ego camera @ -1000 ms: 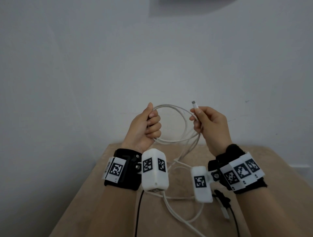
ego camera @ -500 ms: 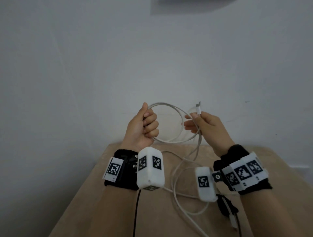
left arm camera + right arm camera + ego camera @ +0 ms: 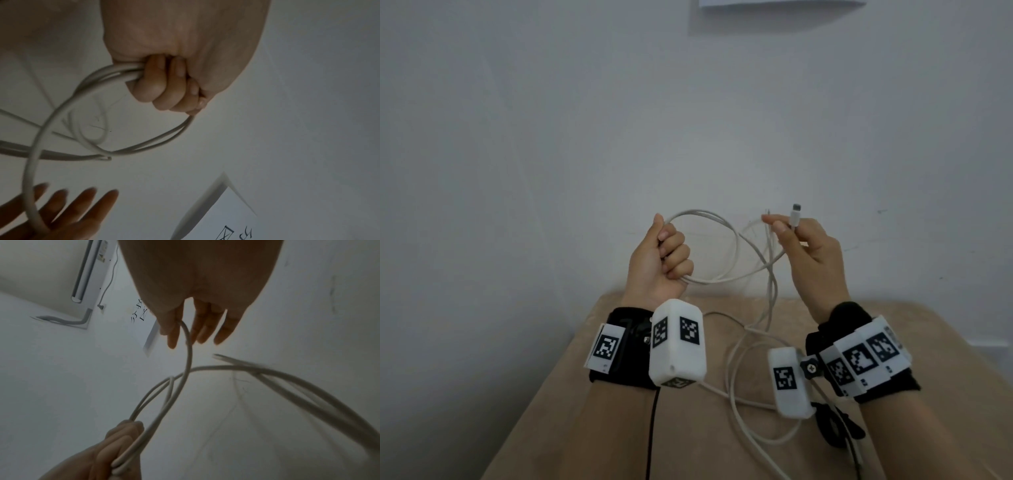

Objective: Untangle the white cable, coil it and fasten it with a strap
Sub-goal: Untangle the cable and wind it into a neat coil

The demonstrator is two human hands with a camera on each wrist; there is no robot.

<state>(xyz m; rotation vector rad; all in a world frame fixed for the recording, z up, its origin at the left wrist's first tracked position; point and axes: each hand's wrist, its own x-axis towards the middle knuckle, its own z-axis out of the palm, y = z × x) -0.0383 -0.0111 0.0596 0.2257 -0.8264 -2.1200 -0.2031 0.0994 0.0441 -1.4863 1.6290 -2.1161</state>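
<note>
Beige tabletop [image 3: 592, 404] nearest, with slack white cable [image 3: 736, 383] trailing loose across it between the two wrists, a dark object [image 3: 835, 428] lying just beside the right wrist, too hidden to name as the strap. Above the table's far edge, a partial coil: a couple of turns gathered, the rest unwound, so coiling judged only begun and strapping not yet started. Left of the coil, left hand [image 3: 659, 262] raised thumb-up in a clenched fist, fingers [image 3: 162, 87] wrapped tight round the bundled strands, seen plainly in the left wrist view. Right of the coil, right hand [image 3: 808, 255] lifted level with it, palm turned inward, the cable end pinched between thumb and forefinger with the plug [image 3: 795, 215] poking upward; remaining fingers [image 3: 207, 327] held nearly straight, as the right wrist view shows. Beyond the coil, a bare pale wall [image 3: 688, 120], and high above it the lower edge of a sheet of paper [image 3: 780, 2].
</note>
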